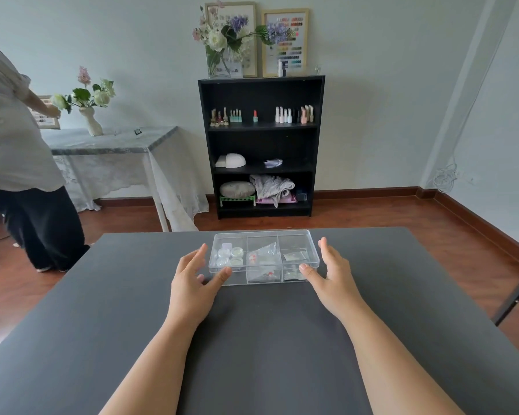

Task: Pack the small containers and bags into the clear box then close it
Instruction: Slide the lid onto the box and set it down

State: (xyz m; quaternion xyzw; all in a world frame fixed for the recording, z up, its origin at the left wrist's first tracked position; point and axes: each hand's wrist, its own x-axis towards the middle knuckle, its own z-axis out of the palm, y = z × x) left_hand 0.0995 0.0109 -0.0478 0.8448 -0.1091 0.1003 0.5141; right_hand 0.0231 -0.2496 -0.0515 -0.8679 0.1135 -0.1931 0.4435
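Clear rectangular plastic compartment box (263,257): near far tabletop (102,295) edge, lid on, between my open left hand (192,283) and right hand (331,274); small round containers (229,255) and bags (262,254) inside.

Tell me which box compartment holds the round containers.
The left compartment of the clear box, nearest the left hand. The middle and right sections hold only small bags.

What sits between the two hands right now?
In the head view, the clear box, packed with small containers and bags, sits between the left hand and right hand.
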